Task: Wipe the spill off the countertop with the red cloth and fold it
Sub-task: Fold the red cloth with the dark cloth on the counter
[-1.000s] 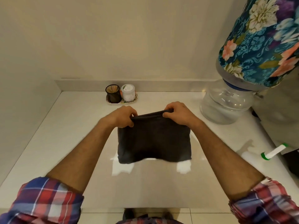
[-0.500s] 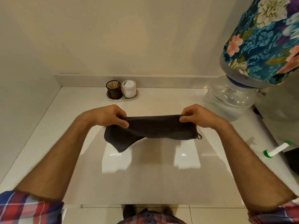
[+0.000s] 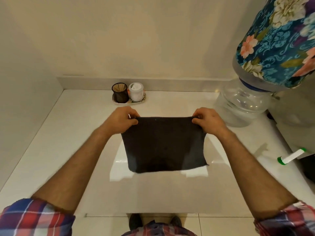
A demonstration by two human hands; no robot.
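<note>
A dark cloth (image 3: 163, 143), which looks almost black in this light, hangs as a flat rectangle above the middle of the white countertop (image 3: 71, 133). My left hand (image 3: 122, 119) pinches its top left corner. My right hand (image 3: 207, 120) pinches its top right corner. The top edge is pulled taut between them, and the lower edge hangs near the counter surface. No spill is visible on the glossy counter.
A small tray (image 3: 128, 101) at the back wall holds a dark toothpick cup (image 3: 120, 92) and a white jar (image 3: 136, 91). A water dispenser bottle (image 3: 242, 104) with a floral cover (image 3: 279, 43) stands at the right. A white and green tap (image 3: 292, 156) juts in from the right edge.
The cloth was bunched into a narrow strip between my hands half a second ago; now it hangs spread out as a full rectangle, with both hands still holding the top corners.
</note>
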